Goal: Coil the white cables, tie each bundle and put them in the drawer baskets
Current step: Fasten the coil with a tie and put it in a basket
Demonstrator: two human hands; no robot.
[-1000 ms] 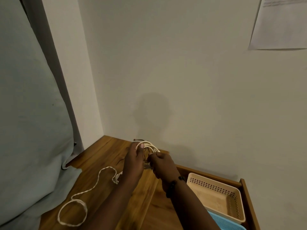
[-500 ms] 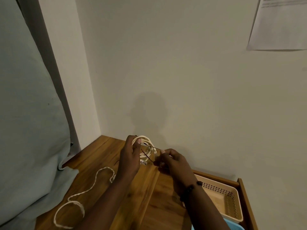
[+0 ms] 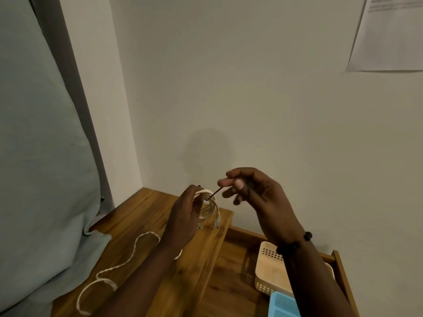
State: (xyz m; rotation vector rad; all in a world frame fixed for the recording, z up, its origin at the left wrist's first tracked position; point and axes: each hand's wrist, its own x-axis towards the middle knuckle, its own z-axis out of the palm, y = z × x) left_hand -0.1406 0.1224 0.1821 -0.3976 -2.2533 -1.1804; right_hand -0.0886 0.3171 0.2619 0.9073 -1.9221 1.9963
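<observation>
Over the wooden top (image 3: 183, 259), my left hand (image 3: 183, 216) is clamping the coiled white cable (image 3: 209, 208) upright while my right hand (image 3: 258, 195) is pinching a thin black tie (image 3: 214, 194), pulling it taut to cinch the bundle; the cream basket (image 3: 267, 268) is waiting nearby.

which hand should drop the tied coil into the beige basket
Left, probably: the left hand already grips the coil. The right hand holds only the black tie, though it's nearer the beige basket.

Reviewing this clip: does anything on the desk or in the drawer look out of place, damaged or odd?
Nothing looks damaged or spilled. The one loose end is a second white cable lying uncoiled across the wooden top, trailing toward its front edge. The left hand holds the coiled bundle while the right hand pulls a dark tie. The cream basket looks empty.
</observation>
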